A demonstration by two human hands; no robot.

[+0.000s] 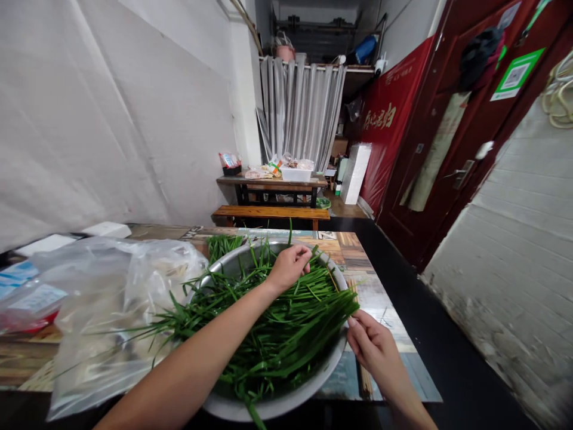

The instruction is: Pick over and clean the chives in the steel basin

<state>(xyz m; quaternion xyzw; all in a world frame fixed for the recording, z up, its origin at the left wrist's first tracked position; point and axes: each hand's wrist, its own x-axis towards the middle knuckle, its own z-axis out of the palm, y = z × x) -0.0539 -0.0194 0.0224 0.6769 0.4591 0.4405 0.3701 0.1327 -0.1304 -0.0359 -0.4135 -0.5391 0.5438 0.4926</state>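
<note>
A wide metal basin (332, 361) stands on the table in front of me, heaped with long green chives (277, 325). My left hand (289, 267) reaches across the basin and its fingers pinch chive leaves near the far rim. Just outside the right rim, my right hand (373, 345) has its fingertips closed on the cut ends of the chive bundle.
A crumpled clear plastic bag (111, 304) lies left of the basin, with white boxes (106, 229) behind it. The patterned table (385, 310) ends just right of the basin. Further back stand a wooden bench (271, 212) and a cluttered table (273, 179). Red doors (452, 137) line the right.
</note>
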